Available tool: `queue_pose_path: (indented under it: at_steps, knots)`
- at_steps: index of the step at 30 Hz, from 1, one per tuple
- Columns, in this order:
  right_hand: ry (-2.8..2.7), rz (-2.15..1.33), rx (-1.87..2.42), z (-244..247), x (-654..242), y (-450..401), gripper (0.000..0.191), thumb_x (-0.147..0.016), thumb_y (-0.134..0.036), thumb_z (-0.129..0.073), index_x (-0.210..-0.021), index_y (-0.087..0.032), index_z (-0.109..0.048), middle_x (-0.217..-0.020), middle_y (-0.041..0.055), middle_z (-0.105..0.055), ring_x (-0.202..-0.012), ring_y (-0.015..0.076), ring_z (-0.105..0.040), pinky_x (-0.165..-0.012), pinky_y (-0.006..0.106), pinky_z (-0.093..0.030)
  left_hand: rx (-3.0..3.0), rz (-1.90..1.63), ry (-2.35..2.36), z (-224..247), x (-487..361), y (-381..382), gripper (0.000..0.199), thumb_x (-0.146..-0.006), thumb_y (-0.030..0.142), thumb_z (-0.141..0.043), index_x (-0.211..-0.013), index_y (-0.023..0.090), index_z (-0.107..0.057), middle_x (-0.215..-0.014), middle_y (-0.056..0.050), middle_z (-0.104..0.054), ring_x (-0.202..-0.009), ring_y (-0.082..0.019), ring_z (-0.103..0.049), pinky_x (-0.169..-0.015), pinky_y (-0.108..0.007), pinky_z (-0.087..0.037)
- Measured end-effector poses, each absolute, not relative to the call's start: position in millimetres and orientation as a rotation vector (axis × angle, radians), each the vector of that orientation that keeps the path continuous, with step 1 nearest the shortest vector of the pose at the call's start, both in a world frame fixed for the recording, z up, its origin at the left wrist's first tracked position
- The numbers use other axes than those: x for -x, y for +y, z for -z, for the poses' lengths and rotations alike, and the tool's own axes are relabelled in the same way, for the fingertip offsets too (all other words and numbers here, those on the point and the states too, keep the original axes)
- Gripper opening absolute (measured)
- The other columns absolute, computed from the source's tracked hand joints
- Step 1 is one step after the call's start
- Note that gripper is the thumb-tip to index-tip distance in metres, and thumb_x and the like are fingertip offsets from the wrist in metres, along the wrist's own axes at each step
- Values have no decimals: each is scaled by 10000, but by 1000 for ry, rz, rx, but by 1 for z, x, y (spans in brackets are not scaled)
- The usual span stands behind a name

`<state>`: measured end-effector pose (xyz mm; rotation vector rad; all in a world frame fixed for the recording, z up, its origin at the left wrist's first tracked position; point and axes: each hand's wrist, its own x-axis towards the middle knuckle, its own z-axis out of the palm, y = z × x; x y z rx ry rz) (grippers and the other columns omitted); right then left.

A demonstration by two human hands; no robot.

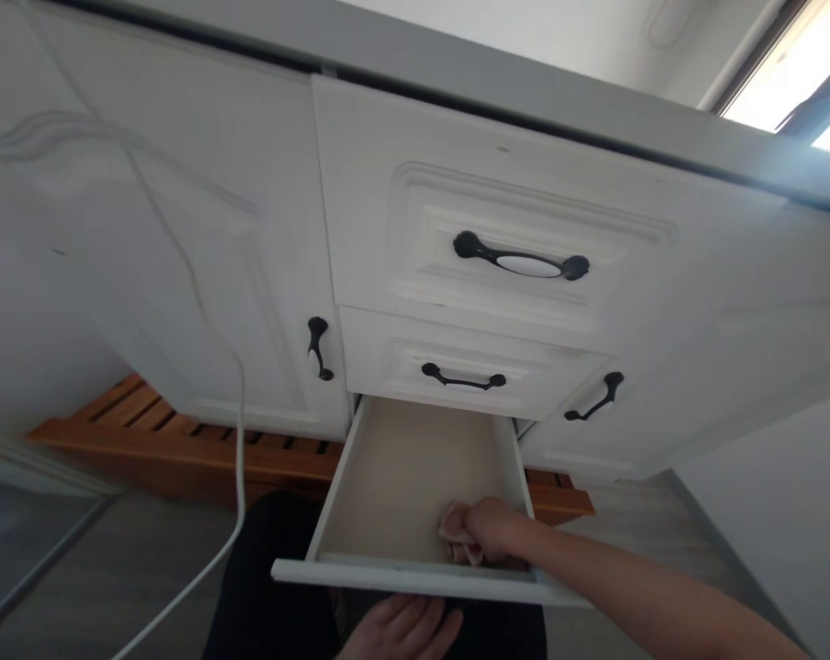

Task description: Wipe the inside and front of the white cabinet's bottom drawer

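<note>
Your right hand (497,527) was down in the open drawer (425,576), fingers closed around a bunched cloth (461,548), low over the drawer floor at its front right. By judgement, the step in hand was wiping that floor; the next move called for the cloth flattened and drawn leftward and inward, where most of the floor lay bare. Your left hand (409,629) was to the left of the right one, outside the drawer's front panel, fingers part-bent; its palm was hidden, so any hold could not be told. Edges: the right side wall (519,469) stood just beside your right hand, your forearm crossing above it, and the front panel ran close on your near side. Farther in from your hand, the upper drawer's handle (464,378) overhung the way back, so headroom looked tighter there. Well left of your hand, a white cord (241,458) hung apart from the drawer.
</note>
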<state>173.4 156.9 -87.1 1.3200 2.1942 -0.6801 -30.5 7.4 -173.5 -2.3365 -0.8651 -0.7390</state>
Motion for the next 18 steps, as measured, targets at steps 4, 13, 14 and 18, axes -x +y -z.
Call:
queue_pose_path:
  at_steps: [4, 13, 14, 18]
  knots:
    - [2158, 828, -1481, 88, -165, 151, 233, -741, -166, -695, -965, -221, -735, -888, 54, -756, -909, 268, -719, -788, 329, -512, 2324, 812, -858, 177, 27, 7, 347, -935, 371, -593, -1275, 358, -658, -1339, 25, -663, -1094, -139, -573, -1132, -302, -376]
    - [2015, 1453, -1704, 93, -59, 168, 336, -955, -405, -636, -1195, -171, -622, -1144, 71, -661, -960, 193, -661, -821, 384, -581, 2293, 929, -880, 185, 21, 7, 317, -922, 348, -592, -1223, 363, -692, -1284, 46, -686, -1056, -118, -588, -1108, -295, -385]
    - [2017, 1544, -1701, 95, -42, 168, 342, -961, -411, -629, -1207, -173, -618, -1165, 74, -653, -974, 194, -658, -828, 388, -583, 2294, 926, -879, 185, 21, 7, 323, -922, 350, -590, -1231, 363, -687, -1303, 47, -680, -1051, -117, -589, -1101, -290, -391]
    - [2043, 1940, -1642, 101, 13, 160, 333, -972, -420, -602, -1195, -173, -607, -1115, 68, -653, -906, 173, -647, -779, 356, -575, 2296, 913, -897, 185, 20, 7, 331, -922, 337, -595, -1241, 356, -682, -1346, 37, -670, -1046, -116, -599, -1101, -289, -404]
